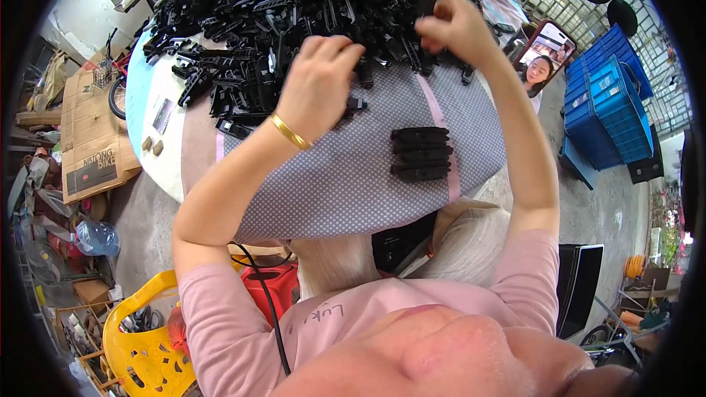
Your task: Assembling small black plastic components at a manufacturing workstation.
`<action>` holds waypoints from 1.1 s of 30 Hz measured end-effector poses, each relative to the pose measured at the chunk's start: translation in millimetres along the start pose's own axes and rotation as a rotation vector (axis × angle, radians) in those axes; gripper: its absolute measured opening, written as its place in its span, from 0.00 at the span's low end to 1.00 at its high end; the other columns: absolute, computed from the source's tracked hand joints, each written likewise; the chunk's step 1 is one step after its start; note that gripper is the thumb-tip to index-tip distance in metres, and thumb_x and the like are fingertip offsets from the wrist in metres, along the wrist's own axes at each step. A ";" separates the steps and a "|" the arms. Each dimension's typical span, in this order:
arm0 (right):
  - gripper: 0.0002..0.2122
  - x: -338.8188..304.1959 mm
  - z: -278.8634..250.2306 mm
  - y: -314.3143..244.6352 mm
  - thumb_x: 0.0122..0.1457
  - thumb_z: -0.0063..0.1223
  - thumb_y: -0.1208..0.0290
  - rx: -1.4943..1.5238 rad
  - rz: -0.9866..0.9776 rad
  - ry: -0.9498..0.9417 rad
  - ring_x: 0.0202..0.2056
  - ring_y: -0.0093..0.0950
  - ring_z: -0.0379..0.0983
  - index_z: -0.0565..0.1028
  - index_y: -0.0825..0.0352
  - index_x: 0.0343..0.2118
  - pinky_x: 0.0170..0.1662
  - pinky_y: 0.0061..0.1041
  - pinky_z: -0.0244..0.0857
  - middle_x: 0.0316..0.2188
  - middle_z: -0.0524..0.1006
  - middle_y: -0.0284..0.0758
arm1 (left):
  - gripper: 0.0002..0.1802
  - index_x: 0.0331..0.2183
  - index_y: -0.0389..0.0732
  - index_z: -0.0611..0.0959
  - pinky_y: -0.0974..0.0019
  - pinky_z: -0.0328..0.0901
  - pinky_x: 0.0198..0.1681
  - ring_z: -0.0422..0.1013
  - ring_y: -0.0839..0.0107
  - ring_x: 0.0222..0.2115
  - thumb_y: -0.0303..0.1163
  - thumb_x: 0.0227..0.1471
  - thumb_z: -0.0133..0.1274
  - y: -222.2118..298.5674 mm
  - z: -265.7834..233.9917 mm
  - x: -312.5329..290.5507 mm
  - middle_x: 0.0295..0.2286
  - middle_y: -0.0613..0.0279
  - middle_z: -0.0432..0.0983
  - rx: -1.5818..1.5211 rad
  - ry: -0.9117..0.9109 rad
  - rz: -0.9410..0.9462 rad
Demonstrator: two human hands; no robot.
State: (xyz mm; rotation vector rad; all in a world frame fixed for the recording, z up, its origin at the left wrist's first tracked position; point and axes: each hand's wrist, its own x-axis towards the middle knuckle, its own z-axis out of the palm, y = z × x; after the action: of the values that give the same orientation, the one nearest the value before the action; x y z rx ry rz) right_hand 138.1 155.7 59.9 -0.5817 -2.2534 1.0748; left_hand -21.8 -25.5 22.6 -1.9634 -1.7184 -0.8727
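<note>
A large heap of black plastic parts (272, 11) covers the far side of a round table. My left hand (320, 81), with a gold bangle on its wrist, is over the heap's near edge. Its fingers look curled but are smeared by motion, so I cannot tell what they hold. Farther right, my right hand (463, 26) is raised at the heap's right side, thumb and fingers closed on a slim black plastic part (426, 4). Several similar parts lie side by side in a neat stack (421, 154) on the dotted grey cloth (323, 191), nearer to me.
A phone (546, 53) stands propped up at the table's right edge. Blue plastic crates (607, 103) are stacked on the floor beyond it. To the left are a flattened cardboard box (92, 132) and a yellow plastic chair (151, 338). Two small brown lumps (152, 146) lie near the table's left edge.
</note>
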 end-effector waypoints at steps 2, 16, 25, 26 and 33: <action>0.22 -35.0 13.9 -7.0 0.46 0.54 0.77 0.148 -0.019 -0.180 0.24 0.16 0.70 0.67 0.62 0.48 0.28 0.15 0.64 0.22 0.71 0.31 | 0.19 0.39 0.35 0.78 0.63 0.64 0.45 0.66 0.58 0.40 0.19 0.39 0.48 -22.7 -1.1 1.6 0.39 0.55 0.73 0.103 -0.040 -0.016; 0.13 -78.0 17.9 22.2 0.44 0.61 0.66 -0.190 -0.082 -0.222 0.26 0.32 0.72 0.76 0.69 0.31 0.32 0.23 0.65 0.24 0.76 0.39 | 0.06 0.29 0.36 0.75 0.69 0.67 0.29 0.72 0.69 0.27 0.27 0.47 0.54 -30.1 -2.1 17.1 0.29 0.61 0.75 -0.211 0.161 -0.299; 0.13 -86.6 27.1 -22.4 0.52 0.52 0.81 0.270 -0.141 -0.202 0.35 0.17 0.69 0.74 0.69 0.42 0.36 0.15 0.64 0.35 0.74 0.29 | 0.14 0.39 0.37 0.67 0.68 0.72 0.36 0.75 0.69 0.33 0.39 0.59 0.42 11.3 -10.7 2.4 0.31 0.56 0.75 -1.283 -0.153 -0.883; 0.14 -87.7 32.0 -28.3 0.50 0.53 0.82 0.323 -0.185 -0.197 0.36 0.20 0.70 0.74 0.69 0.42 0.36 0.17 0.65 0.35 0.74 0.31 | 0.15 0.39 0.39 0.69 0.70 0.72 0.33 0.75 0.71 0.30 0.41 0.58 0.43 15.7 -9.2 1.5 0.29 0.59 0.74 -1.322 -0.169 -0.951; 0.15 -86.2 43.3 -29.3 0.49 0.54 0.82 -0.078 -0.430 -0.168 0.32 0.30 0.71 0.74 0.69 0.43 0.34 0.22 0.65 0.31 0.73 0.36 | 0.21 0.35 0.33 0.75 0.77 0.64 0.17 0.72 0.73 0.17 0.45 0.55 0.48 25.0 2.4 -8.9 0.22 0.59 0.74 -1.502 -0.339 -1.022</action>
State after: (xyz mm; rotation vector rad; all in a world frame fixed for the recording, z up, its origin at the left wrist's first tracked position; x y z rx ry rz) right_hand 169.8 63.3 34.8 -0.0253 -2.4219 0.8443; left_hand 2.7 -34.8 17.6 -1.6976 -2.6535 -2.9865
